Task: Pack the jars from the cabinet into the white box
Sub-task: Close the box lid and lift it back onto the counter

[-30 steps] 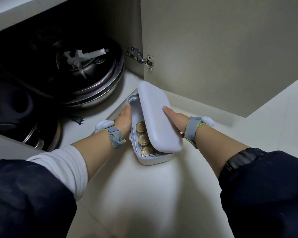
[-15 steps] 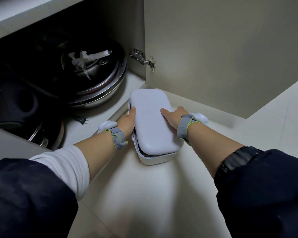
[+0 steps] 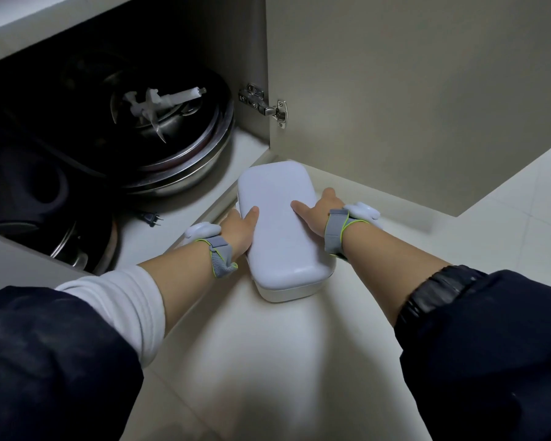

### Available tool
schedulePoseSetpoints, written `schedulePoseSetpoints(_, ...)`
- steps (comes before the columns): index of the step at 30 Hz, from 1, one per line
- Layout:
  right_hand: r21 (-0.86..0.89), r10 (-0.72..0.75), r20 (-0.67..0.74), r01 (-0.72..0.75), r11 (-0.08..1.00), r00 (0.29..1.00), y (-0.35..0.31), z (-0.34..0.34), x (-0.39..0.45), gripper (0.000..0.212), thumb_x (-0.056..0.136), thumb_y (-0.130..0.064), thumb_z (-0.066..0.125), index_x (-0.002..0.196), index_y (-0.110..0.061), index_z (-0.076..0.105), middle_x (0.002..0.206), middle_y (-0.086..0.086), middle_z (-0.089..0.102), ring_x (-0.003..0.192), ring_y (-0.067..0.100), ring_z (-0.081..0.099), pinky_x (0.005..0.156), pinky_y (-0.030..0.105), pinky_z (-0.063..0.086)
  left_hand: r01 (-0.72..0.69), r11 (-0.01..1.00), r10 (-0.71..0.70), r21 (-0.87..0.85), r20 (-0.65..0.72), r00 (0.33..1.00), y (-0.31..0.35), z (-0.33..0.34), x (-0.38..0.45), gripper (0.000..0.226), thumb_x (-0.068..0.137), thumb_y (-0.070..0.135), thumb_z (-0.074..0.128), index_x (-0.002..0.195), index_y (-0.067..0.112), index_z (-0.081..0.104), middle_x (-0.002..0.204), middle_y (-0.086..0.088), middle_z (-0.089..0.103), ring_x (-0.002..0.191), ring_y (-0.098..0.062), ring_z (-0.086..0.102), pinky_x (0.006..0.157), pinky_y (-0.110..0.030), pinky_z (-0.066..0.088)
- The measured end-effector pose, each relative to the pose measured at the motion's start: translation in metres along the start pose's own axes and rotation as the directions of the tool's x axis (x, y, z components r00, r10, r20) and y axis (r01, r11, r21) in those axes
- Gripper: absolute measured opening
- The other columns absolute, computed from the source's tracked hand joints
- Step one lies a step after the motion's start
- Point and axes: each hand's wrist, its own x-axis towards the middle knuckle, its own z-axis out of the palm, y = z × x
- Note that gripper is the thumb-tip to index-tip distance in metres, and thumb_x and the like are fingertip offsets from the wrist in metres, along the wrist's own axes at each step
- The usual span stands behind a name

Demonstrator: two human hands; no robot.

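Note:
The white box [image 3: 288, 292] stands on the pale floor in front of the open cabinet, with its rounded lid [image 3: 280, 224] lying flat on top. The jars are hidden under the lid. My left hand [image 3: 240, 229] grips the box's left side, thumb resting on the lid. My right hand [image 3: 315, 214] holds the right side, thumb on the lid as well. Both wrists wear grey straps with white trackers.
Inside the dark cabinet sit stacked steel bowls [image 3: 185, 173] holding a white blade part [image 3: 159, 101], and dark pans [image 3: 29, 192] to the left. A plug [image 3: 151, 218] lies on the cabinet floor. The open door [image 3: 411, 90] with its hinge [image 3: 268, 108] stands behind the box.
The lid, tilted up with the jar tops showing a second ago, has come down flat onto the box. Both hands have shifted onto its sides.

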Motion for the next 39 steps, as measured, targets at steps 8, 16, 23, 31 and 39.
schedulePoseSetpoints(8,0.213,0.023,0.076,-0.039,0.976,0.997,0.005,0.005,-0.004,0.069,0.086,-0.057,0.049,0.136,-0.011,0.041,0.128,0.01,0.058,0.105,0.032,0.057,0.091,0.035,0.043,0.192,0.969,-0.199,-0.157,-0.029,0.98,0.002,0.014,-0.014,0.076,0.089,0.062,0.034,0.134,0.001,0.047,0.129,-0.017,0.06,0.117,-0.038,0.058,0.105,-0.046,0.044)
schedulePoseSetpoints(16,0.282,0.045,0.059,-0.06,0.958,0.997,0.005,-0.011,-0.024,0.054,0.088,-0.049,0.048,0.125,-0.009,0.047,0.116,0.009,0.062,0.087,0.03,0.053,0.077,0.03,0.038,0.211,0.969,-0.228,-0.128,-0.133,0.964,0.02,0.014,-0.051,0.076,0.088,0.061,0.046,0.136,0.002,0.039,0.131,-0.015,0.056,0.118,-0.034,0.056,0.101,-0.042,0.046)
schedulePoseSetpoints(23,0.355,0.123,0.073,-0.141,0.924,0.99,-0.021,-0.081,-0.1,0.047,0.088,-0.046,0.049,0.117,-0.009,0.049,0.1,0.005,0.057,0.086,0.03,0.053,0.073,0.032,0.04,0.258,0.961,-0.272,-0.1,-0.181,0.945,0.094,-0.024,-0.135,0.067,0.093,0.058,0.041,0.132,0.004,0.044,0.132,-0.014,0.056,0.12,-0.032,0.054,0.092,-0.031,0.038)
schedulePoseSetpoints(31,0.288,0.161,0.084,-0.178,0.941,0.983,-0.079,-0.227,-0.215,0.049,0.089,-0.046,0.05,0.121,-0.009,0.049,0.112,0.009,0.063,0.091,0.032,0.057,0.074,0.03,0.038,0.25,0.962,-0.262,-0.11,-0.112,0.959,0.212,-0.094,-0.267,0.062,0.096,0.055,0.037,0.128,0.002,0.047,0.128,-0.015,0.06,0.111,-0.031,0.058,0.085,-0.03,0.038)
schedulePoseSetpoints(39,0.214,0.167,0.067,-0.178,0.96,0.984,-0.173,-0.399,-0.345,0.057,0.09,-0.046,0.05,0.132,-0.007,0.046,0.131,0.016,0.059,0.12,0.036,0.056,0.096,0.036,0.044,0.258,0.963,-0.26,-0.075,-0.02,0.965,0.357,-0.199,-0.401,0.068,0.096,0.054,0.038,0.136,-0.001,0.039,0.137,-0.017,0.054,0.124,-0.033,0.053,0.102,-0.035,0.042)
